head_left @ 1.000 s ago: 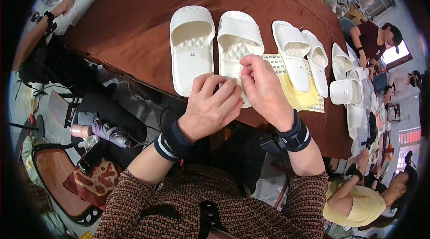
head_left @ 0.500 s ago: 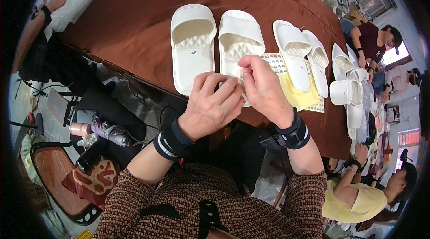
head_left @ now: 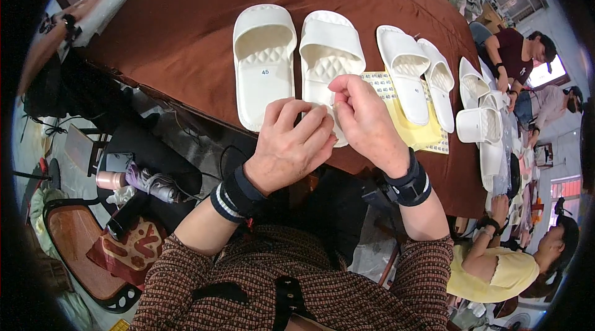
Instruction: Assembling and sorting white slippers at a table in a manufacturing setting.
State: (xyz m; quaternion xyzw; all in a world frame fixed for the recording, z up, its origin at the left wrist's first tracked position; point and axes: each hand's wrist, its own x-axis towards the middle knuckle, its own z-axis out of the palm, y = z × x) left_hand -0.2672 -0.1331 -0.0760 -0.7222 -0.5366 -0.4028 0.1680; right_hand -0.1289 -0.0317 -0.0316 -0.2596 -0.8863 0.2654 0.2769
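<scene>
Over the heel of a white slide slipper [head_left: 331, 43], my two hands are close together. My left hand [head_left: 288, 145] has its fingers curled at the heel; what they grip, if anything, is hidden. Thumb and forefinger of my right hand [head_left: 369, 123] are pinched above the sole, on something too small to make out. Just left lies the matching white slipper [head_left: 265, 92], with a small dark-printed label on its insole. Part of the right slipper's sole is covered by my hands.
Right of my hands lie yellow-backed sticker sheets [head_left: 421, 136], partly under another pair of white slippers [head_left: 403, 74]. More slippers [head_left: 477, 125] sit along the table's right side. Brown cloth [head_left: 186, 39] covers the table. Co-workers are at right; another person's arm [head_left: 52, 43] reaches toward clear plastic at left.
My hands stay in nearly the same pose over the slipper. At the far left, the other person's arm has shifted and is blurred.
</scene>
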